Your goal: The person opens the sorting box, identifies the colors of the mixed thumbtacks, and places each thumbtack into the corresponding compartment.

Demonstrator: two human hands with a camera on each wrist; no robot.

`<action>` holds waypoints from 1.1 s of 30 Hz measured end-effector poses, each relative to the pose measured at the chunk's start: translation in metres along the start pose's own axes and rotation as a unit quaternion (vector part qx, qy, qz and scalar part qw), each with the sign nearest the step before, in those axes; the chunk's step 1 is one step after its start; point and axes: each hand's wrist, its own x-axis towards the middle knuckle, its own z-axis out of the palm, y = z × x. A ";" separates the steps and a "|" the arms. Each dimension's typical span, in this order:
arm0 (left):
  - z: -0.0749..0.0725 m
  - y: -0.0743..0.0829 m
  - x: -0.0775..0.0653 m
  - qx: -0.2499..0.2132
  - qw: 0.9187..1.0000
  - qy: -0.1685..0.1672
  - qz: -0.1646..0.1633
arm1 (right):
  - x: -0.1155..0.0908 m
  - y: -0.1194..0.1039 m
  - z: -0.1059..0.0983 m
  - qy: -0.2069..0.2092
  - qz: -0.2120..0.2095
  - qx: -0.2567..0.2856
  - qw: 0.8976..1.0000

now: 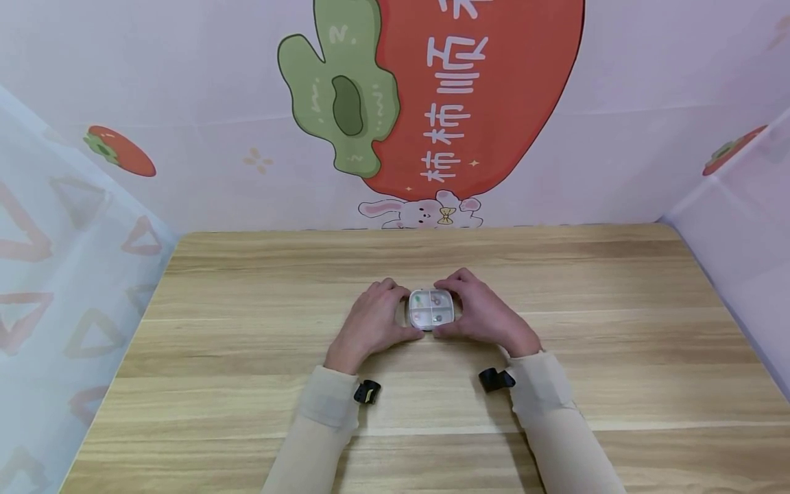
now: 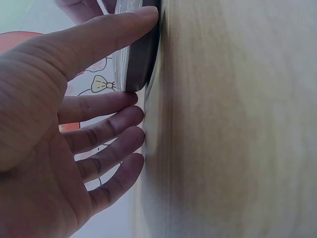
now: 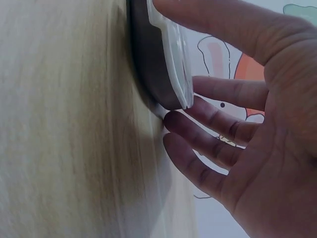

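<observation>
A small pill box (image 1: pixel 431 317) with rounded corners and four compartments lies on the table between both hands. Its lid is clear, over a white rim and a dark base (image 2: pixel 141 62), and small coloured items or marks show in the compartments. My left hand (image 1: pixel 375 321) grips its left side, thumb at the near edge and index finger towards the far side. From the right, my right hand (image 1: pixel 487 314) holds it the same way. In the right wrist view its thumb (image 3: pixel 213 20) rests by the white lid rim (image 3: pixel 173 59), the other fingers beyond the box.
The wood-grain table (image 1: pixel 247 412) spreads around both hands. Behind it stands a pale printed backdrop (image 1: pixel 234 185) with a large red fruit and a rabbit, and printed cloth (image 1: pixel 49 274) hangs at the sides. Black wrist cameras (image 1: pixel 368 392) sit at both cuffs.
</observation>
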 end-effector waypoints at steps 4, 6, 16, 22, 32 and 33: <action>0.000 0.001 0.001 -0.001 1.000 0.000 0.006 | 0.000 0.000 0.001 0.003 0.003 -0.010 1.000; 0.000 0.000 0.001 -0.001 1.000 0.001 0.015 | 0.000 0.000 0.001 0.003 0.004 -0.013 1.000; 0.001 0.000 0.001 -0.011 0.999 -0.003 0.041 | -0.001 0.000 0.000 0.001 -0.007 -0.024 1.000; 0.001 0.000 0.001 -0.013 0.999 -0.006 0.039 | -0.001 0.000 0.000 -0.001 -0.009 -0.030 0.999; 0.000 0.002 0.000 -0.011 0.999 -0.002 0.039 | 0.000 -0.001 0.002 0.001 -0.010 -0.039 0.999; 0.000 0.002 0.000 -0.010 0.999 -0.002 0.038 | 0.000 -0.002 0.002 0.001 -0.011 -0.040 0.999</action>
